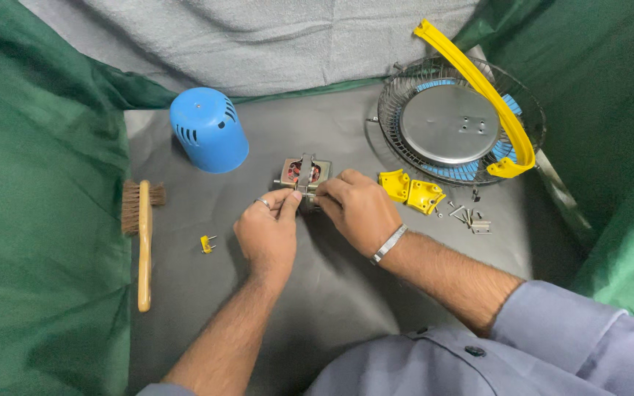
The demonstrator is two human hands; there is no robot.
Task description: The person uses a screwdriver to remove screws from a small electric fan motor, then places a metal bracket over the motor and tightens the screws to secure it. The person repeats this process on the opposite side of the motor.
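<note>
- Grey sheeting covers the counter [332, 293], with green cloth bunched up on both sides and pale fabric behind
- Small electric motor [304, 174], metal-framed with reddish windings showing, sits near the middle of the counter, just past both hands
- Left hand [267, 233], a ring on one finger, has its fingers pinched narrow on the motor's near edge
- Right hand [357, 207], with a metal bangle on the wrist, has its fingers closed on the motor's right side; the two hands meet at the motor
- Blue plastic motor cover [209, 130] stands to the left behind the motor, apart from it
- Wooden-handled brush [143, 235] lies at the left edge of the counter, and a small yellow clip [207, 244] lies between it and the left hand
- Two yellow plastic brackets [410, 191] sit just right of the right hand, with loose screws [467, 216] beside them
- Wire fan guard [461, 121] lies at the back right, blue blades under a round metal plate, a curved yellow strip [478, 84] laid across it
</note>
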